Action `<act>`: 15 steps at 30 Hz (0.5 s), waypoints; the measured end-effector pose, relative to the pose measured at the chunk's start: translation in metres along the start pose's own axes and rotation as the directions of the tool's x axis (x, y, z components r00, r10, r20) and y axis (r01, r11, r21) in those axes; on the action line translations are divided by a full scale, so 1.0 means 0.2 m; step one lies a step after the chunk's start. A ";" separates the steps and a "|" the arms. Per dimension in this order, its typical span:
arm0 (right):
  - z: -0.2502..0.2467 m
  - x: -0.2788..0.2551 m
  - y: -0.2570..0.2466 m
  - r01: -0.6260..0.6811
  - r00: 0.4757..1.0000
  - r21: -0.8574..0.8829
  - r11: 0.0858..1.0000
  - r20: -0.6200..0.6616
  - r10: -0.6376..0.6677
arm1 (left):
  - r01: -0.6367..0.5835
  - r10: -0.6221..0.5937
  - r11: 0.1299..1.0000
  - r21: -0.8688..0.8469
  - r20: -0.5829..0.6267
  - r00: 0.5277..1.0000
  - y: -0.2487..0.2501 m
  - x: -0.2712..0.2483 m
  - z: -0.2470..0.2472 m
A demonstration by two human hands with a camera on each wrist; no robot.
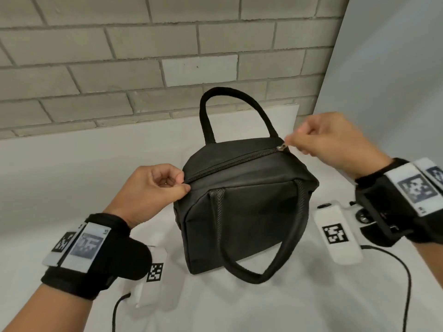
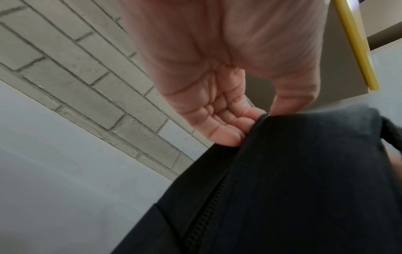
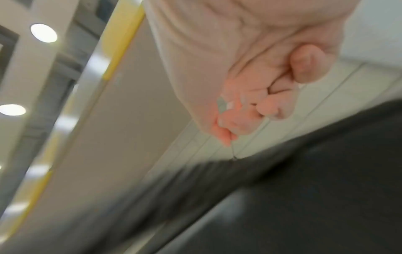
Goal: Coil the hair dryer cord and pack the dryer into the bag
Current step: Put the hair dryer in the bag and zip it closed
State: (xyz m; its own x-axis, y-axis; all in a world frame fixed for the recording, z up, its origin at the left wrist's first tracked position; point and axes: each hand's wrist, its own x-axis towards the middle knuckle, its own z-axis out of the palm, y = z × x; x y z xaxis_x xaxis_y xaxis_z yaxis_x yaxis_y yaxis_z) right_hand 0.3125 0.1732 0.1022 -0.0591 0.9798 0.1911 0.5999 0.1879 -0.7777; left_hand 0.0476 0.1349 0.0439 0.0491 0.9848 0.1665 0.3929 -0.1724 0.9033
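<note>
Black fabric bag (image 1: 242, 212) stands upright on the white table (image 1: 72, 164), both hands at its closed zipper (image 1: 230, 164).

Left hand (image 1: 148, 190) pinches the fabric at the near-left end of the zipper, thumb and curled fingers (image 2: 226, 135) pressed together on the seam. Right hand (image 1: 335, 142) is at the far-right end, its thumb and forefinger clamped on the small metal zipper pull (image 1: 282, 147), the other fingers (image 3: 309, 63) curled into the palm. One bag handle (image 1: 230, 111) stands up at the back; the other handle (image 1: 271, 248) droops down the front face. The hair dryer is not visible; whether it is inside the bag I cannot tell. A thin black cable (image 1: 393, 267) trails over the table to the right of the bag, beside a white block (image 1: 338, 236) with a printed square marker. Behind the table rises a pale brick wall (image 1: 119, 56).
</note>
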 end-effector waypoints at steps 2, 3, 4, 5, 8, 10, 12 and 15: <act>-0.06 0.03 0.10 -0.053 0.998 0.010 0.999 -0.026 0.053 | 0.003 -0.003 1.000 0.013 -0.016 1.000 -0.01 0.00 -0.01; -0.07 0.04 0.16 -0.080 0.996 0.028 0.996 -0.033 0.081 | 0.005 -0.005 1.000 0.020 -0.023 1.000 -0.02 0.00 -0.01; -0.08 0.05 0.22 -0.109 0.993 0.057 0.992 -0.037 0.112 | 0.010 -0.009 1.000 0.025 -0.029 1.000 -0.02 0.00 -0.02; -0.08 0.05 0.28 -0.141 0.989 0.092 0.986 -0.039 0.145 | 0.014 -0.013 0.999 0.029 -0.036 0.999 -0.03 0.00 -0.02; -0.06 0.03 0.46 -0.270 0.958 0.224 0.936 -0.038 0.286 | 0.036 -0.035 0.999 0.028 -0.054 0.998 -0.04 -0.02 -0.04; -0.02 0.00 0.58 -0.366 0.923 0.319 0.874 0.007 0.384 | 0.051 -0.049 0.998 0.031 -0.060 0.997 -0.04 -0.03 -0.03; 0.07 -0.04 0.68 -0.450 0.886 0.372 0.812 0.076 0.457 | 0.063 -0.061 0.997 0.033 -0.067 0.996 -0.03 -0.04 -0.03; 0.18 -0.08 0.74 -0.539 0.839 0.389 0.747 0.167 0.518 | 0.085 -0.080 0.996 0.039 -0.109 0.991 -0.03 -0.06 -0.01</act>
State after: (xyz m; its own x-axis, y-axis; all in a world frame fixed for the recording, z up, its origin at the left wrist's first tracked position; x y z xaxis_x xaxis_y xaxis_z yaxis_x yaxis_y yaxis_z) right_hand 0.3728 0.1880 -0.0377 0.1278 0.9307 -0.3429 0.1696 -0.3611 -0.9170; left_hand 0.0427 0.1245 0.0383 -0.0831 0.9873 0.1357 0.4310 -0.0872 0.8981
